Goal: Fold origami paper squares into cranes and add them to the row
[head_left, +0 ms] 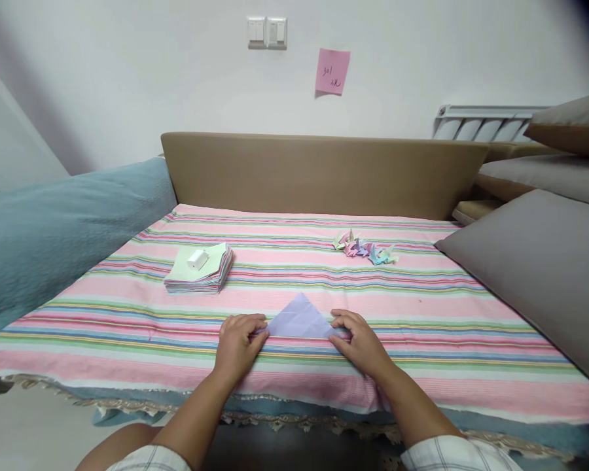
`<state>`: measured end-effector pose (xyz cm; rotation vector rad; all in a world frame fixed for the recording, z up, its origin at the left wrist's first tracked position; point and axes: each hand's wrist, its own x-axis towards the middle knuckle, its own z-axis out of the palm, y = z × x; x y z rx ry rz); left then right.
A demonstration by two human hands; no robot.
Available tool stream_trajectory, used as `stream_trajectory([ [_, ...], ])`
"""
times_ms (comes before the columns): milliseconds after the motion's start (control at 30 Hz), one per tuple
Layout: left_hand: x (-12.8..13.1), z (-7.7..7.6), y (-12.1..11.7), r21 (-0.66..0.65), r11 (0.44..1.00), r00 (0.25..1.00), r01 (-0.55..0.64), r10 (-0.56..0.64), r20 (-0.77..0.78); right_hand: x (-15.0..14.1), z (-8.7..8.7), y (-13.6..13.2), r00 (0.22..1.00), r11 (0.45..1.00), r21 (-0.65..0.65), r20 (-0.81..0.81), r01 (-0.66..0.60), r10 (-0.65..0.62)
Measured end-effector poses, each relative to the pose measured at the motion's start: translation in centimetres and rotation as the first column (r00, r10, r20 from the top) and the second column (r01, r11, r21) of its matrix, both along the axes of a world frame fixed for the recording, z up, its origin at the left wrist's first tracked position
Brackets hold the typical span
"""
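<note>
A lavender sheet of origami paper (300,318), folded into a triangle, lies on the striped cloth with its peak pointing away from me. My left hand (240,341) pinches its left corner between thumb and fingers. At the opposite corner, my right hand (357,341) holds the paper the same way. Faint crease lines cross the paper's surface. Both corner tips are partly hidden by my fingers.
A stack of coloured paper (199,275) sits to the left with a small white block (197,260) on top. Several folded paper figures (363,248) lie at the back right. Grey cushions (535,261) border the right side, a blue-covered armrest (73,229) the left.
</note>
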<state>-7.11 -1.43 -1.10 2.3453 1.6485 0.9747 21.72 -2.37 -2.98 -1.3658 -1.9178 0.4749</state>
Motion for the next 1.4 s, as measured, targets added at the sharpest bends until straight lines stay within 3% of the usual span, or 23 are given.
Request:
stream_trajectory([
  [267,-0.2,-0.2,0.1,-0.004,1.000,0.999,0.008,-0.008,0.040,-0.1,0.2,-0.3,0.993,0.994,0.002,-0.043,-0.106,0.106],
  [433,-0.2,-0.5,0.0,0.042,0.999,1.000,0.009,-0.008,-0.028,-0.1,-0.1,-0.2,0.986,0.986,0.028,0.003,-0.166,0.166],
  [667,0.1,-0.7,-0.5,0.119,0.992,0.989,0.033,-0.015,-0.146,0.0,0.3,-0.4,0.980,0.978,-0.057,-0.001,-0.200,0.200],
  [767,0.5,-0.1,-1.3,0.111,0.989,0.982,0.102,-0.082,-0.169,-0.1,0.5,-0.4,0.980,0.977,-0.063,-0.015,-0.201,0.201],
  [833,0.7,0.4,-2.0,0.070,0.975,0.963,0.212,-0.197,-0.183,-0.1,0.5,-0.4,0.982,0.980,-0.060,-0.020,-0.189,0.188],
  [933,1.0,0.9,-2.9,-0.052,0.899,0.869,0.435,-0.435,-0.234,-0.2,0.3,-0.3,0.985,0.985,-0.043,-0.020,-0.170,0.169],
  [1000,1.1,0.9,-3.2,-0.095,0.863,0.822,0.496,-0.502,-0.270,-0.2,0.1,-0.2,0.988,0.987,-0.030,-0.013,-0.157,0.156],
  [1400,1.8,0.5,-3.1,0.135,0.866,0.852,0.482,-0.426,-0.305,-0.1,0.2,-0.2,0.990,0.987,0.071,0.024,-0.143,0.141],
])
